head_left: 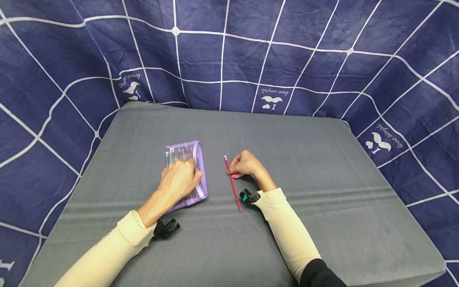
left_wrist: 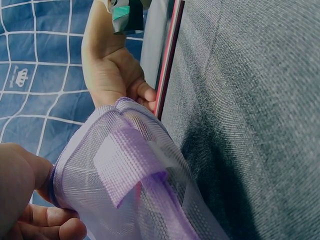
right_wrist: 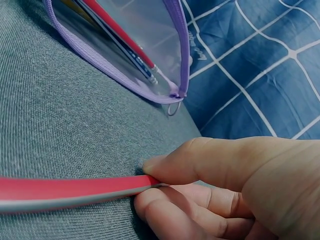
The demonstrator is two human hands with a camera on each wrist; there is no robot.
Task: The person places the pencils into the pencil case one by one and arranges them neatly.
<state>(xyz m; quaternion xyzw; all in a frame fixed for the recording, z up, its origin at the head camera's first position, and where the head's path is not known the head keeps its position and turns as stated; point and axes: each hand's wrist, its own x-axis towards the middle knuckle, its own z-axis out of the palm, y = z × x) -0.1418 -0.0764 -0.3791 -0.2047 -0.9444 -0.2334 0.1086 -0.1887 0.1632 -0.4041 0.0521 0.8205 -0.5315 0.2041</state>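
My left hand [head_left: 179, 177] grips the upper side of a purple-trimmed, see-through pencil pouch [head_left: 201, 171]. In the left wrist view its thumb and fingers pinch the mesh pouch [left_wrist: 85, 170] near the edge. Several pencils [head_left: 172, 154] lie inside, eraser ends showing. The right wrist view shows the pouch's mouth [right_wrist: 184, 50] parted, with a red pencil and darker ones within. My right hand [head_left: 246, 164] pinches a red pencil [head_left: 235, 191] between thumb and fingers, to the right of the pouch. This pencil has its white eraser end pointing away from me.
A grey cloth-covered table [head_left: 305, 151] lies beneath both hands. Blue fabric with white grid lines [head_left: 244, 52] hangs behind it and at the sides. Each wrist wears a black camera mount [head_left: 166, 229].
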